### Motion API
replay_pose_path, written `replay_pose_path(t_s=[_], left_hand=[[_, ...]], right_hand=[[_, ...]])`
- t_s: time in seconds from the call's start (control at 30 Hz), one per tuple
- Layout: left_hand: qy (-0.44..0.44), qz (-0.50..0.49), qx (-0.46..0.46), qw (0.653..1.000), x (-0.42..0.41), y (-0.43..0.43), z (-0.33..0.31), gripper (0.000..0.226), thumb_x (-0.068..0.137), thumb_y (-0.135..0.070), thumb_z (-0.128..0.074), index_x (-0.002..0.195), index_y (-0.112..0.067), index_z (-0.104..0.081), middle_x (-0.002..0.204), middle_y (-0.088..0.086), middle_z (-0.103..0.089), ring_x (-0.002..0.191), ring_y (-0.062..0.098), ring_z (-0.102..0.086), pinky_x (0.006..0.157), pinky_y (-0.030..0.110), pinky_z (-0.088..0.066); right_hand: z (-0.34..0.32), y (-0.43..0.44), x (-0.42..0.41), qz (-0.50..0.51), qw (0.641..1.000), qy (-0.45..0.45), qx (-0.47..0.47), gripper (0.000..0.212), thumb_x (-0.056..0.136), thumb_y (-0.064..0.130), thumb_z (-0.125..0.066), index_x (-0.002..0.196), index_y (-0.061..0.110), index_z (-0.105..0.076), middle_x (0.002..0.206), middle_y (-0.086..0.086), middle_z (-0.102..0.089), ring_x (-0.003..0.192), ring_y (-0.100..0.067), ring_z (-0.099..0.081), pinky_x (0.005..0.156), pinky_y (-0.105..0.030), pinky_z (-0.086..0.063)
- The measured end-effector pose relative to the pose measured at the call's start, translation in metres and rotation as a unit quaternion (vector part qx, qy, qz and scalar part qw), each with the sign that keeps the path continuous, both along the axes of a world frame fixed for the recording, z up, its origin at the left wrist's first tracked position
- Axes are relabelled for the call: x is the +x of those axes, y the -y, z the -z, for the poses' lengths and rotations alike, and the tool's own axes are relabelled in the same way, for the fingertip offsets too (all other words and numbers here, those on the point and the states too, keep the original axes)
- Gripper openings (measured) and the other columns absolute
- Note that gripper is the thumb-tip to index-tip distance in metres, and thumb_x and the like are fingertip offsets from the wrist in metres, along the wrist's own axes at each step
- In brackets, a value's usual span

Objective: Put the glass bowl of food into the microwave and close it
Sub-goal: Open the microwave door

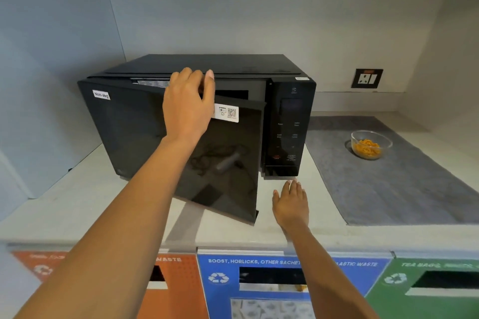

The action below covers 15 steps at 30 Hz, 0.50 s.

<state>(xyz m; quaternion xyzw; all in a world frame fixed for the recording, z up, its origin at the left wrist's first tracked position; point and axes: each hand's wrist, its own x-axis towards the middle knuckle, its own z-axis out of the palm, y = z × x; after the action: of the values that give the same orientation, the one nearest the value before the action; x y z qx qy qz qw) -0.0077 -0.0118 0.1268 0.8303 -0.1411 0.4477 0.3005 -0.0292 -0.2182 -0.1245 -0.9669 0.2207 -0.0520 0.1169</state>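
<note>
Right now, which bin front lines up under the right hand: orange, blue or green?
The blue bin front, labelled for sachets. The right hand hovers flat over the counter straight above it; the orange bin front sits further left, the green bin front further right.

We are looking through a single head-worn wide-angle camera, facing forward and down from above the counter (77,204). We are standing close: the microwave (197,122) is filling the middle, both forearms are entering from the bottom edge, and the waste bin labels (259,261) are running along the near edge.
</note>
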Motion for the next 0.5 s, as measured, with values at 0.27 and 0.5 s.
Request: replay_pose_path(t_s=[0.27, 0.5], left_hand=[[-0.159, -0.004, -0.101, 0.982, -0.031, -0.063, -0.031, 0.057, 0.092, -0.051, -0.034, 0.054, -0.022, -0.065, 0.058, 0.001, -0.064, 0.069, 0.022, -0.061, 0.073, 0.031, -0.044], [-0.352, -0.099, 0.178, 0.914, -0.012, -0.119, -0.045, 0.057, 0.094, -0.042, -0.046, 0.142, -0.014, -0.040, 0.153, 0.015, -0.035, 0.141, 0.035, -0.032, 0.116, 0.046, -0.029]], right_hand=[[-0.004, 0.003, -0.004, -0.016, 1.000, -0.002, 0.021, 0.065, 0.097, 0.048, -0.012, 0.148, 0.011, 0.000, 0.159, -0.009, 0.004, 0.146, -0.026, 0.002, 0.117, -0.036, 0.001], [-0.008, 0.002, -0.009, -0.031, 0.999, 0.004, 0.026, 0.064, 0.097, 0.046, -0.013, 0.148, 0.009, -0.002, 0.159, -0.011, 0.002, 0.146, -0.026, 0.000, 0.118, -0.036, -0.001]])
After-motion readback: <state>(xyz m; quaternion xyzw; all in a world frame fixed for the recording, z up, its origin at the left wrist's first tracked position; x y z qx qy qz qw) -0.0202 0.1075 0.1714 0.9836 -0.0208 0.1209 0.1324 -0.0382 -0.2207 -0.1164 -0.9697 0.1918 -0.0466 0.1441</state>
